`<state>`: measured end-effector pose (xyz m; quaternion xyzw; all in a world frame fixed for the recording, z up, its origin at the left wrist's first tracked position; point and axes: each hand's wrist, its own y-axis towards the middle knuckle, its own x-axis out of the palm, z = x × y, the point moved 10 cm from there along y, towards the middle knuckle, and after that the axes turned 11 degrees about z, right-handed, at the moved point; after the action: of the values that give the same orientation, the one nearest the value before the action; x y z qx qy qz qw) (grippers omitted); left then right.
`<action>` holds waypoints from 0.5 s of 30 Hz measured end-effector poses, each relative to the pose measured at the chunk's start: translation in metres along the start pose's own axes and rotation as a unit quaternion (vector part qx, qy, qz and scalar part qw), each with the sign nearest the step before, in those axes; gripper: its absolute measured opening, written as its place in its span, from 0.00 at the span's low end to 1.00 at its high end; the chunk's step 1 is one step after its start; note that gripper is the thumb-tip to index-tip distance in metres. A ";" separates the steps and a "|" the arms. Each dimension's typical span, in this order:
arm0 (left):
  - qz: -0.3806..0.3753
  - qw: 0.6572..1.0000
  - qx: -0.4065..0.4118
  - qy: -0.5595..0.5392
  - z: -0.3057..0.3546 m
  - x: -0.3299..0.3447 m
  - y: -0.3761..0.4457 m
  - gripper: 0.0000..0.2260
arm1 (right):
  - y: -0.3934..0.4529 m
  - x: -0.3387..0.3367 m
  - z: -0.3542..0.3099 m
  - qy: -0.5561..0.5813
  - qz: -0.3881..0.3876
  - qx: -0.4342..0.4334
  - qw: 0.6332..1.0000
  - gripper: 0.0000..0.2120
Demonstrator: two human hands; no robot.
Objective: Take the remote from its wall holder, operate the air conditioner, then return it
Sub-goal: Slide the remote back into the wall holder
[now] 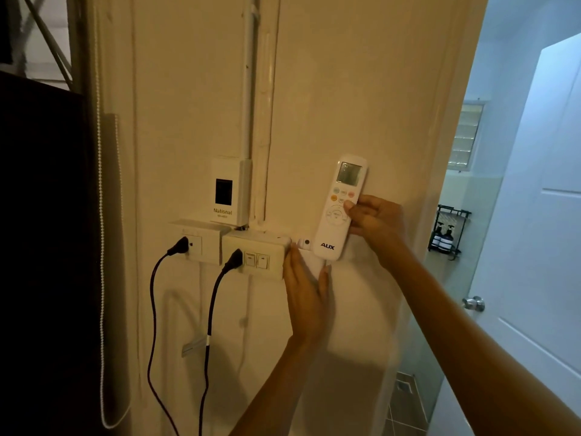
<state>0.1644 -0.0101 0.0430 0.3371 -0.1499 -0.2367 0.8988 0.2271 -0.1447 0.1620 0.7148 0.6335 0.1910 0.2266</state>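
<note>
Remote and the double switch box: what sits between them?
In the head view, a small white bracket with a dark screw, beside the remote; the left hand's fingertips reach there.

remote (341, 209) white — grey screen, orange, red and pale blue buttons, black AUX lettering | wall (345, 89) cream | cords (153, 309) black | door (540, 215) white — silver knob (474, 303)
</note>
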 end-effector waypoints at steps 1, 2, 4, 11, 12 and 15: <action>0.004 1.000 -0.004 0.008 -0.002 0.002 0.001 0.33 | 0.002 0.002 -0.001 -0.001 0.006 -0.005 1.000 0.13; 0.008 1.000 -0.004 0.014 -0.003 0.004 0.001 0.34 | 0.004 0.004 -0.002 -0.004 0.012 -0.008 1.000 0.13; 0.014 1.000 -0.003 0.015 -0.003 0.004 0.001 0.34 | 0.007 0.008 -0.004 -0.006 0.020 -0.010 1.000 0.15; 0.008 1.000 0.004 0.007 -0.001 0.004 0.000 0.34 | 0.004 0.026 -0.015 -0.041 0.014 -0.036 0.998 0.14; 0.006 1.000 0.001 0.005 -0.001 0.004 0.000 0.34 | 0.002 0.028 -0.016 -0.051 0.011 -0.040 0.998 0.14; 0.000 1.000 -0.008 0.000 -0.004 0.004 0.000 0.35 | -0.002 0.031 -0.013 -0.064 0.009 -0.037 0.997 0.15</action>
<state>0.1699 -0.0100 0.0404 0.3301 -0.1478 -0.2380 0.9014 0.2218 -0.1131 0.1717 0.7219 0.6040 0.1705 0.2915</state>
